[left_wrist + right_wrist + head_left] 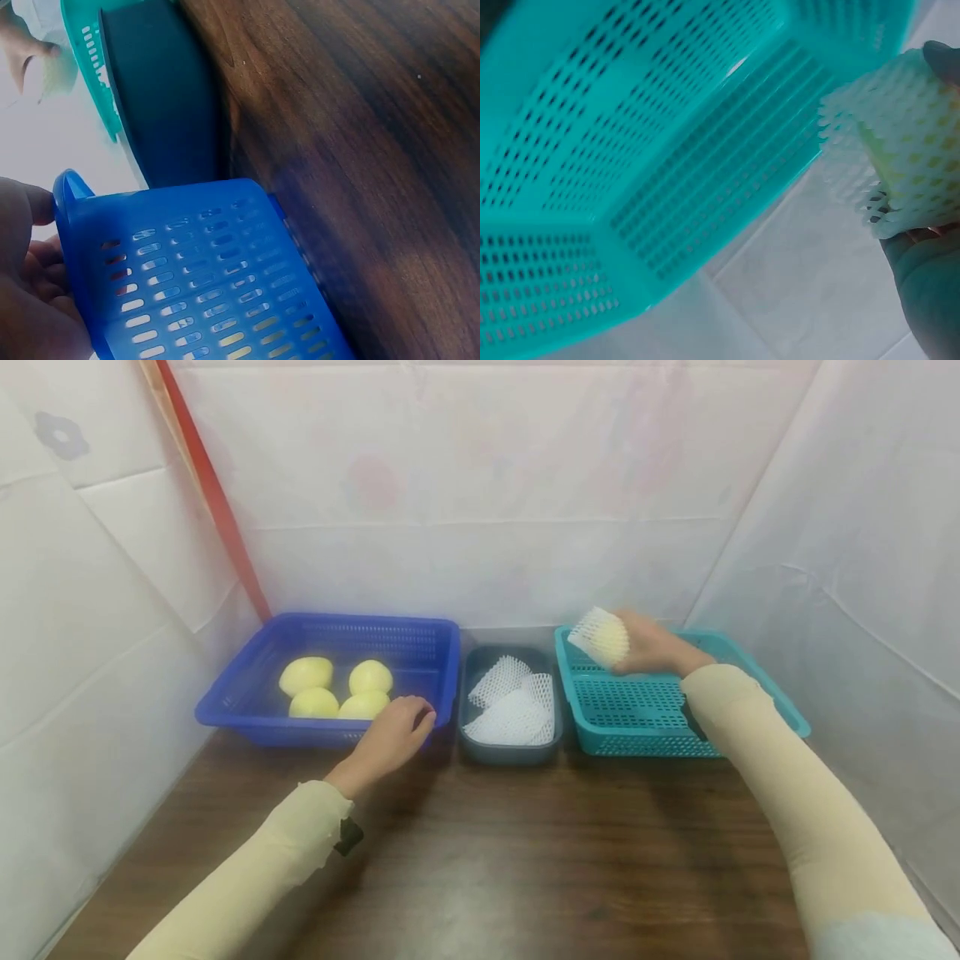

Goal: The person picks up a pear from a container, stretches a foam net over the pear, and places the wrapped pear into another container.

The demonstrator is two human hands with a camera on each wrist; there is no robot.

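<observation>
My right hand (651,645) holds a pale yellow fruit (617,642) in a white foam net sleeve (900,142) above the teal basket (622,739). Loose netting extends past the fruit at one end. Over the front right rim of the blue basket (247,722) is my left hand (390,735), its fingers loosely bent with no fruit in them. Close to that hand, several pale yellow fruits (307,675) lie bare in the blue basket. Between the two baskets, a grey tub (510,755) contains white foam net sleeves (513,714).
All three containers stand side by side on a dark wooden table (480,868). White sheeting (480,460) rises behind them and along both sides. A red strip (217,497) runs down the back left, behind the blue basket.
</observation>
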